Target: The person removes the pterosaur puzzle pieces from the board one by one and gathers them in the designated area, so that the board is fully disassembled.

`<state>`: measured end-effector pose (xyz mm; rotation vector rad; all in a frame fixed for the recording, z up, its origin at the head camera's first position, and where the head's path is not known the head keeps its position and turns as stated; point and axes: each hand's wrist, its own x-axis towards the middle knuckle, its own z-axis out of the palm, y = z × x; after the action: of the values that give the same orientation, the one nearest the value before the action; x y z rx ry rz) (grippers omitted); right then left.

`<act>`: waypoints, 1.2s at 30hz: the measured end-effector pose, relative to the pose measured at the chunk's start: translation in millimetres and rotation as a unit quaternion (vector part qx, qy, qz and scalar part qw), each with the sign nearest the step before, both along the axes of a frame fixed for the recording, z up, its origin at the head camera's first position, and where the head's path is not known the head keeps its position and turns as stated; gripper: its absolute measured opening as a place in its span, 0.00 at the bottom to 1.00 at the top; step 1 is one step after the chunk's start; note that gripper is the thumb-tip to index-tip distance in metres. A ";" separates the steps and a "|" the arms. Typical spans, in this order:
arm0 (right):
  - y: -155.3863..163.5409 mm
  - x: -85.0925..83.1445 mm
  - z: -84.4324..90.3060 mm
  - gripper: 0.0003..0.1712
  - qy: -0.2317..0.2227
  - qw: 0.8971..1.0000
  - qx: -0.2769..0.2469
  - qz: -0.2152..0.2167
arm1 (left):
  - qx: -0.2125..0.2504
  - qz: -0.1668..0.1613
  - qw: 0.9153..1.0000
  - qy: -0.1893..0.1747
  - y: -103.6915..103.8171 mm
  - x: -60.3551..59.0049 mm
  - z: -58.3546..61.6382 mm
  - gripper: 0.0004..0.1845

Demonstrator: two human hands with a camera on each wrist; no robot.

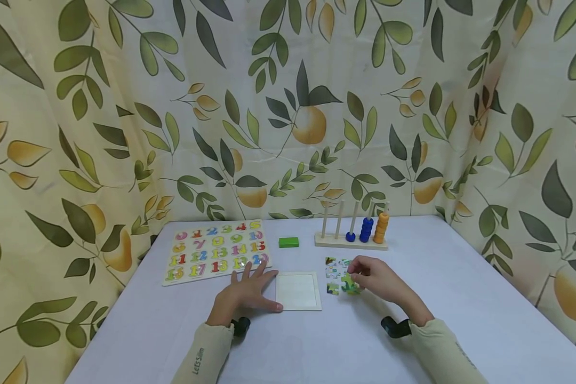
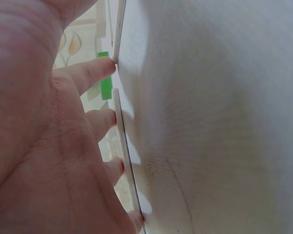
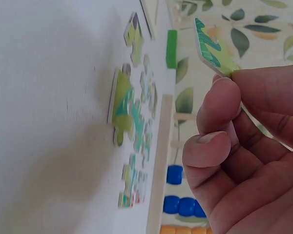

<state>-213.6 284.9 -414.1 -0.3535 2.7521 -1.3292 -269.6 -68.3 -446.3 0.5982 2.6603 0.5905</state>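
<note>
My right hand (image 1: 376, 277) pinches a green jigsaw piece (image 3: 212, 48) between thumb and fingertips, raised above the table in the right wrist view. Below and beside that hand lie several loose jigsaw pieces (image 1: 333, 288), green, white and teal. A square, pale puzzle frame (image 1: 297, 292) lies flat at the middle, with no pieces inside. My left hand (image 1: 247, 293) is spread to its left, thumb at the frame's lower left corner. The other fingertips of that hand reach the near edge of the number board (image 1: 206, 277), a pale board with colourful numerals.
Behind the frame lies a green block (image 1: 288, 242). At the back right stands a wooden counting stand (image 1: 336, 241) with upright pegs, blue beads (image 1: 366, 230) and a stack of orange beads (image 1: 381, 228). A patterned curtain (image 1: 278, 106) hangs behind the white table (image 1: 317, 352).
</note>
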 end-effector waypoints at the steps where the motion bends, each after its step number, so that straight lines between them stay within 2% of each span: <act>1: 2.1 0.3 0.2 0.05 0.001 1.000 0.000 0.000 | 0.002 0.000 1.000 0.001 -0.2 -0.3 -0.3 0.54; 10: 23.4 5.4 3.1 0.07 -0.005 1.000 0.004 -0.023 | 0.003 -0.003 1.000 0.001 -1.2 -3.8 -5.8 0.55; 16: 36.4 8.5 2.9 0.07 -0.013 0.999 0.006 -0.042 | -0.004 0.000 1.000 0.002 0.5 -0.9 -1.9 0.53; 25: 50.7 7.4 -5.0 0.09 -0.036 0.997 0.013 -0.070 | -0.010 0.007 1.000 0.002 0.9 1.6 0.5 0.53; 36: 51.5 5.2 -18.0 0.07 -0.056 0.994 0.020 -0.089 | -0.007 0.005 1.000 0.003 0.4 -0.6 -1.8 0.53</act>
<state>-208.4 336.3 -432.1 -0.0287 2.7662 -1.2839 -270.2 -67.8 -448.1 0.5845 2.6711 0.5737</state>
